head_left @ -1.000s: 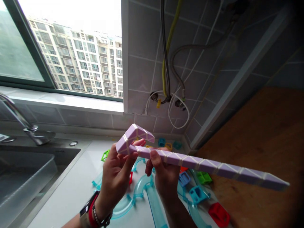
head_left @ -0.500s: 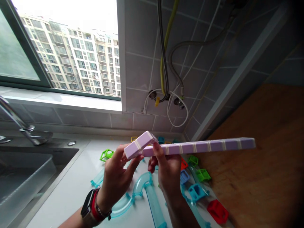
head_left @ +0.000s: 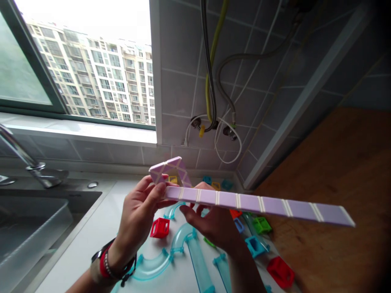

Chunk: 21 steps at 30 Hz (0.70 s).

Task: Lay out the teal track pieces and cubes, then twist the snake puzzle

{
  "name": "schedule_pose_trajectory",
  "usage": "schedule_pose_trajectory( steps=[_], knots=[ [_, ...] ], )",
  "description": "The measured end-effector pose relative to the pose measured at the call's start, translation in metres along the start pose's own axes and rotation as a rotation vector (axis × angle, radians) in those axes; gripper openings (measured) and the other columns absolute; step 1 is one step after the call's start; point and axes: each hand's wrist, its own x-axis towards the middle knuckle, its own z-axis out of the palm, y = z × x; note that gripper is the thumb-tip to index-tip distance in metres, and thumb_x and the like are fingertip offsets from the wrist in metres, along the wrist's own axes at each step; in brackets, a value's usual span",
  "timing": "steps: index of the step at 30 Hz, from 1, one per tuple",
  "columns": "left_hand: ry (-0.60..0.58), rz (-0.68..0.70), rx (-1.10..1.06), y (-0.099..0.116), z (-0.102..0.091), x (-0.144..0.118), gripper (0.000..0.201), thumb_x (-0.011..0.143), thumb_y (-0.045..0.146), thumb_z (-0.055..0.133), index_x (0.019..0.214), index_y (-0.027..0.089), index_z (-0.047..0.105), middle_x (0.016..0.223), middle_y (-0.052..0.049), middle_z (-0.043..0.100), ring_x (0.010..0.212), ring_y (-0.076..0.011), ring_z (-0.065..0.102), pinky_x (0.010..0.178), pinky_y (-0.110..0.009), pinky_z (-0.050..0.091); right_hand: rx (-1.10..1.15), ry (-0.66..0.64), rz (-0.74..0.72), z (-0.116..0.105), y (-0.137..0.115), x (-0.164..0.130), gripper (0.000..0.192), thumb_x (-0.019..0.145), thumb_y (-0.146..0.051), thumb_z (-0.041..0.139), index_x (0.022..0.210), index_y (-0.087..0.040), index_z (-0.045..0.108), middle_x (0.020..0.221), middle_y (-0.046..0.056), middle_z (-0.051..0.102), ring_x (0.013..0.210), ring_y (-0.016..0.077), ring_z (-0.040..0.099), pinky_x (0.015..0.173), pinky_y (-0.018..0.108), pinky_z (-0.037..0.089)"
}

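Above the white counter point(head_left: 87, 240), the left hand point(head_left: 140, 209) is pinching a purple jointed strip point(head_left: 249, 203), whose folded end is pointing towards one o'clock and straight length towards three, while the half-curled right hand point(head_left: 214, 224) is passing behind it, grip unclear.

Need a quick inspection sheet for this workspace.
Surface: white counter beside a sink holding a clear bin.
Held item: purple segmented stick, folded at one end, straight along the rest.
Clutter: translucent blue track pieces and coloured openwork blocks.
Hands: left hand, fingers pinching near the fold; right hand partly behind the straight run, grip unclear.
Cables: looped white cable and hoses along the wall.
Surroundings: tiled wall, window, buildings outside.
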Motion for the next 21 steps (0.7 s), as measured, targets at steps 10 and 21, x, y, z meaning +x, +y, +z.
schedule_pose_trajectory(
  steps=[10, 21],
  knots=[
    [-0.210, -0.178, 0.092, 0.001, -0.012, 0.009, 0.029, 0.095, 0.040, 0.071, 0.117, 0.021, 0.072, 0.102, -0.009, 0.078, 0.081, -0.0224, 0.075, 0.067, -0.032, 0.065, 0.417, 0.023, 0.101, 0.012, 0.021, 0.011, 0.033, 0.089, -0.042, 0.081, 0.116, -0.025, 0.073, 0.100, 0.005, 0.078, 0.088, 0.0195, 0.073, 0.071, 0.027, 0.058],
    [-0.141, 0.032, 0.231, -0.002, -0.019, 0.012, 0.017, 0.081, 0.029, 0.087, 0.090, 0.018, 0.078, 0.082, 0.000, 0.070, 0.072, -0.0140, 0.064, 0.064, -0.020, 0.052, 0.135, -0.076, -0.018, 0.028, 0.012, 0.003, 0.025, 0.097, -0.040, 0.071, 0.120, -0.032, 0.077, 0.101, 0.001, 0.068, 0.089, 0.0172, 0.069, 0.066, 0.026, 0.056]
  ],
)
